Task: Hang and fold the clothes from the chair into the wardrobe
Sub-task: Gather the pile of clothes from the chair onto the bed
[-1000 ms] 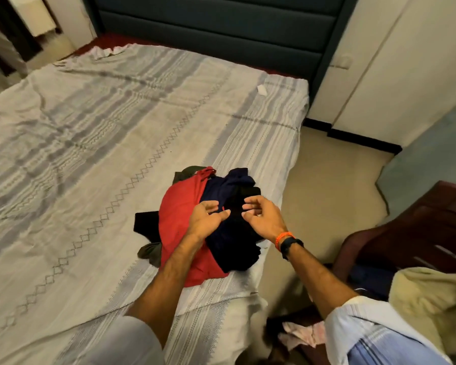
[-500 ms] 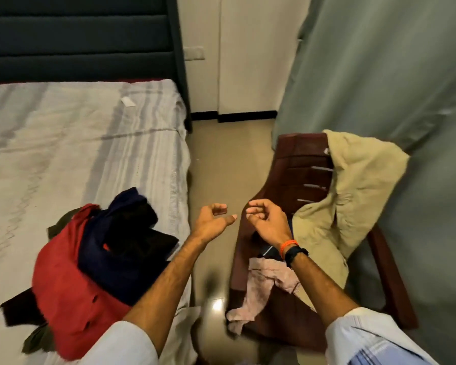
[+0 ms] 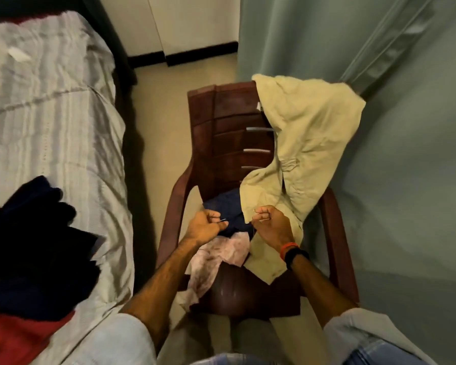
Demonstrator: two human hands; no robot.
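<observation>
Since clothes remain on the chair at 12 o'clock, both hands, left hand and right hand, curl down at the navy garment, firm grasp unclear, apparently to lift it; khaki garment drapes the backrest at 1 o'clock.

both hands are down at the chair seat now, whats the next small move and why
Probably lift the navy garment off the chair. The left hand and right hand are both curled at its edges, though the grip itself is hard to confirm. It lies partly under the beige garment, with the pink cloth beside it.
</observation>
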